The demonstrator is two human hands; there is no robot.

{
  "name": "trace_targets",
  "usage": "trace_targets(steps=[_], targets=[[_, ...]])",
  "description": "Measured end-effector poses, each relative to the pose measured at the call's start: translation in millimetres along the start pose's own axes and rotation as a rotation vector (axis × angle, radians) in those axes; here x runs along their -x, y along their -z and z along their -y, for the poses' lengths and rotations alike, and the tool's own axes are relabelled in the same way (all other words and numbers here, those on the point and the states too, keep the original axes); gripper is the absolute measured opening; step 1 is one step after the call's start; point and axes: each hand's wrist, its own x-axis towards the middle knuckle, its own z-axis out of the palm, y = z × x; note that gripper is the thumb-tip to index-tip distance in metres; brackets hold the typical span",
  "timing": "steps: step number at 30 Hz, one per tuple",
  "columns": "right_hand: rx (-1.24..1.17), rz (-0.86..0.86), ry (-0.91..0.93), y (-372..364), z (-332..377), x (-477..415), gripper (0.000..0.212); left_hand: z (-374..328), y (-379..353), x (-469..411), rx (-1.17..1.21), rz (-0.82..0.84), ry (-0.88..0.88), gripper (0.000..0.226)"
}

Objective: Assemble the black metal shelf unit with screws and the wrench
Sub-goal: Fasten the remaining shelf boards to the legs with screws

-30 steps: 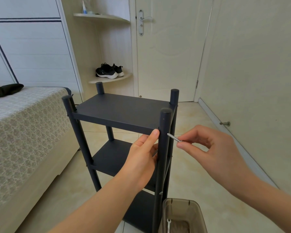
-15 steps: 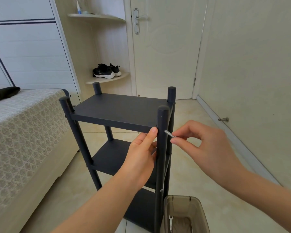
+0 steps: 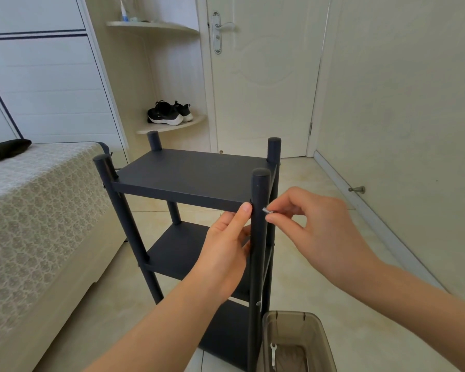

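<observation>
At the left edge of the frame, a bed (image 3: 38,210) with a patterned beige cover, and on it, at the far left, a black garment (image 3: 6,150). In the upper centre-left, two corner shelves, with a pair of black shoes (image 3: 169,114) on the lower one.

In the centre, on the tiled floor, the black shelf unit (image 3: 188,175), upright, with three boards between four round posts.

Just right of centre, the left hand (image 3: 226,253): grips the front right post (image 3: 259,264) just under the top board, with the thumb straight up along the near side, its tip at the front edge of the top board, and the other fingers curled behind the post, mostly hidden.

Right of the post, the right hand (image 3: 320,232): pinches a small silver screw (image 3: 266,210) between the tips of thumb and forefinger, with the remaining fingers loosely bent. Screw tip pointed left at the post, at the height of the top board, touching it or just beside it; cannot tell if inside a hole.

At the bottom, right of the post, a brown see-through box (image 3: 317,339) on the floor, with the small wrench (image 3: 273,354) inside, untouched.

Behind, in the upper centre, a closed cream door (image 3: 263,89); at the right, low on the wall, a metal door stop (image 3: 357,189).
</observation>
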Motion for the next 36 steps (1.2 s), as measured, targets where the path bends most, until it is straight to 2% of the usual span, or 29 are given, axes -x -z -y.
trace_targets(steps=[8, 15, 20, 26, 36], targets=[[0.023, -0.009, -0.004, -3, 1, -3, 0.008, -3, 0, 2, 0.008, -0.002, -0.007, 0.023], [0.099, 0.000, 0.058, -4, -1, -3, 0.007, -4, -1, 1, -0.006, -0.024, -0.003, 0.027], [-0.101, -0.049, -0.108, -4, -2, -8, 0.006, -4, 0, 1, 0.002, -0.002, -0.014, 0.022], [-0.054, -0.053, -0.068, -7, -2, -7, 0.006, -4, 1, 0, -0.018, -0.027, -0.004, 0.025], [-0.230, -0.035, -0.194, -3, -4, -13, 0.006, -6, 3, -1, -0.031, -0.005, 0.002, 0.025]])
